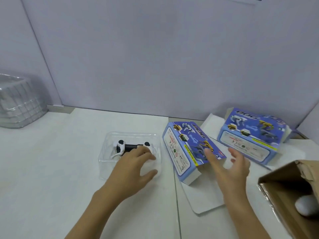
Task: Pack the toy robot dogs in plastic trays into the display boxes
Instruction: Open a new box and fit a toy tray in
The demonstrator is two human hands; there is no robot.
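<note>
Cardboard box (293,190) crowds right hand (231,171); left hand (133,168) on tray (110,163).

Left hand (136,165) reaches forward, fingers loosely curled; right hand (230,167) spread flat.

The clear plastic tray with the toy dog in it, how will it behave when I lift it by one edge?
The clear plastic tray looks thin, so it will probably flex. The toy dog sits toward its far side, so that end may sag. The left hand already rests over it, which should steady the toy.
</note>
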